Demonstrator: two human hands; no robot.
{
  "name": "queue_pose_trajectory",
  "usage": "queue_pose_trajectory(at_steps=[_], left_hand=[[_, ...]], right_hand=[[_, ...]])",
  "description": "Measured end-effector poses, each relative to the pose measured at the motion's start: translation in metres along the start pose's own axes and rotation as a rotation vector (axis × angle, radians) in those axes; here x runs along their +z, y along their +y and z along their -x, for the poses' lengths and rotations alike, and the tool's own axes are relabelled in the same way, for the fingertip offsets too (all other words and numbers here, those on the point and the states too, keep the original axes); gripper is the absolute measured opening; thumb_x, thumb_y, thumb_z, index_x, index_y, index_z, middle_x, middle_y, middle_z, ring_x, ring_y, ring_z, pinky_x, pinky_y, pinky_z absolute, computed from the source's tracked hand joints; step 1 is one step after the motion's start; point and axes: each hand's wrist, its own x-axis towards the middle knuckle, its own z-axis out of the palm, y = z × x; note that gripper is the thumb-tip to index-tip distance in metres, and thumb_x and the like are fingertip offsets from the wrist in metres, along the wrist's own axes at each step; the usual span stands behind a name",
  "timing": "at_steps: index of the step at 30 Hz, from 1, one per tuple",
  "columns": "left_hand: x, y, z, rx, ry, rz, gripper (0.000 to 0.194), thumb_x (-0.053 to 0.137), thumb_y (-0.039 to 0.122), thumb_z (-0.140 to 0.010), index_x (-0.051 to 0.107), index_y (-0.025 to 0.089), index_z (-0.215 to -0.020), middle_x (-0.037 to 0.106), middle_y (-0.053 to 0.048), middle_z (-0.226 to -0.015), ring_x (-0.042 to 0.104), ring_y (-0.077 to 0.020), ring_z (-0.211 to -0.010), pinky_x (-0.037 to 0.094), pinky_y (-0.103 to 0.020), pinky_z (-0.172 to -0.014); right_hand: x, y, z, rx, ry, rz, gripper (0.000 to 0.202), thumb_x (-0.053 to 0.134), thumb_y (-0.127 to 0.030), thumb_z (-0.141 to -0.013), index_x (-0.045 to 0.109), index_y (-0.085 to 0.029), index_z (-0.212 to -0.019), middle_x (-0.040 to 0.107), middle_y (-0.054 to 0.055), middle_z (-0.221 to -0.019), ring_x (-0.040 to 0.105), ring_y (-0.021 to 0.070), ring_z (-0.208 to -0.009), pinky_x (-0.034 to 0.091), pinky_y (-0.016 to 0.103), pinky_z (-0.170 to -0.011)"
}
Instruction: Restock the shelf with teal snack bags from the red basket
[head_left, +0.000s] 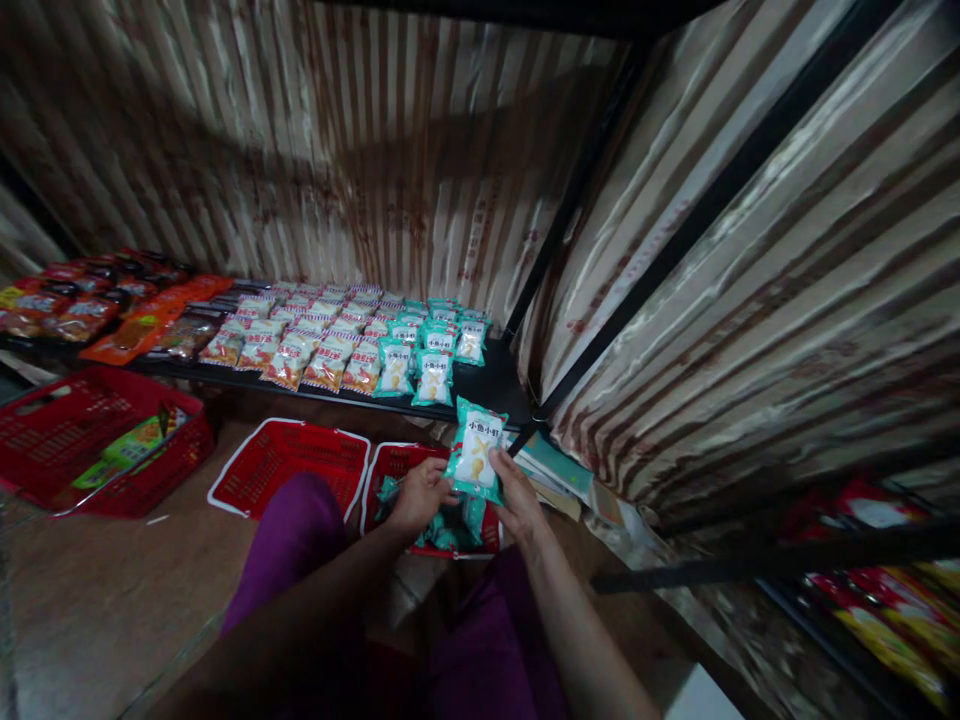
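Fingers [504, 465] of both hands pinching a teal snack packet [478, 452] upright between them.

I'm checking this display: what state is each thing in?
Held packet: upright, gripped by right hand
Left hand: fingers at packet's left edge
Left basket: holds green packaging
Middle basket: upright, partly hidden
Right basket: holds teal packets
Shelf: stocked with snacks
Curtain: hanging in folds

Dim light; broad shadow across curtain; dark corners; soft blur, edges stretched.
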Motion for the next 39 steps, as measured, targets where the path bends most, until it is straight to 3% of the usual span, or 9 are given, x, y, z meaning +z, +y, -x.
queue_pose_trajectory(at_steps=[6,10,14,19,24,26,32,39], left_hand=[[0.017,0.015,-0.021,0.070,-0.034,-0.023,0.047,0.076,0.035,-0.066,0.059,0.017,-0.105,0.068,-0.010,-0.101,0.065,-0.0205,-0.095,0.050,-0.033,-0.085],[0.033,0.016,-0.046,0.070,-0.004,-0.003,0.044,0.074,0.038,-0.067,0.059,0.015,-0.102,0.069,-0.009,-0.093,0.066,-0.0200,-0.085,0.052,-0.031,-0.076],[0.044,0.013,-0.073,0.113,0.078,0.000,0.032,0.072,0.030,-0.069,0.060,0.014,-0.094,0.069,-0.006,-0.084,0.066,-0.0173,-0.079,0.051,-0.026,-0.070],[0.050,0.012,-0.105,0.175,0.197,-0.060,0.035,0.068,0.027,-0.072,0.058,0.016,-0.104,0.066,-0.001,-0.075,0.064,-0.0152,-0.073,0.050,-0.026,-0.069],[0.055,0.009,-0.130,0.296,0.148,-0.160,0.044,0.068,0.032,-0.074,0.056,0.018,-0.115,0.068,-0.006,-0.094,0.064,-0.0163,-0.086,0.049,-0.026,-0.078],[0.058,0.008,-0.141,0.315,0.182,-0.217,0.047,0.069,0.032,-0.073,0.056,0.017,-0.116,0.067,-0.007,-0.097,0.063,-0.0164,-0.086,0.048,-0.027,-0.079],[0.067,0.010,-0.170,0.317,0.262,-0.302,0.031,0.064,0.034,-0.076,0.063,0.015,-0.101,0.068,-0.007,-0.091,0.063,-0.0173,-0.083,0.048,-0.029,-0.079],[0.076,0.008,-0.192,0.319,0.314,-0.308,0.029,0.057,0.036,-0.082,0.062,0.018,-0.104,0.067,-0.009,-0.100,0.062,-0.0194,-0.091,0.047,-0.031,-0.085]], right_hand=[[-0.008,-0.015,-0.012,-0.014,-0.029,0.058,0.042,0.079,-0.035,-0.064,0.063,-0.022,-0.101,0.074,0.003,-0.091,0.070,0.0228,-0.081,0.057,0.033,-0.068],[-0.014,-0.022,-0.023,-0.024,-0.013,0.088,0.045,0.078,-0.039,-0.063,0.063,-0.023,-0.102,0.074,0.003,-0.091,0.070,0.0231,-0.083,0.057,0.033,-0.068],[-0.020,-0.030,-0.039,-0.051,-0.006,0.123,0.048,0.078,-0.041,-0.064,0.063,-0.023,-0.105,0.073,0.003,-0.096,0.069,0.0223,-0.085,0.056,0.031,-0.070],[-0.022,-0.038,-0.059,-0.115,-0.055,0.147,0.054,0.081,-0.035,-0.061,0.062,-0.025,-0.111,0.073,0.002,-0.099,0.069,0.0195,-0.083,0.055,0.030,-0.074],[-0.018,-0.042,-0.081,-0.182,0.022,0.155,0.055,0.080,-0.035,-0.061,0.062,-0.024,-0.112,0.074,0.003,-0.095,0.069,0.0208,-0.080,0.056,0.032,-0.072],[-0.017,-0.044,-0.091,-0.194,0.017,0.151,0.056,0.080,-0.035,-0.061,0.062,-0.023,-0.113,0.074,0.003,-0.094,0.069,0.0210,-0.082,0.056,0.032,-0.073],[-0.021,-0.048,-0.122,-0.203,0.012,0.138,0.054,0.078,-0.038,-0.063,0.062,-0.023,-0.112,0.074,0.002,-0.093,0.069,0.0194,-0.082,0.056,0.031,-0.074],[-0.030,-0.045,-0.157,-0.253,0.080,0.180,0.048,0.075,-0.042,-0.066,0.064,-0.022,-0.109,0.074,0.001,-0.094,0.069,0.0177,-0.078,0.056,0.027,-0.071]])
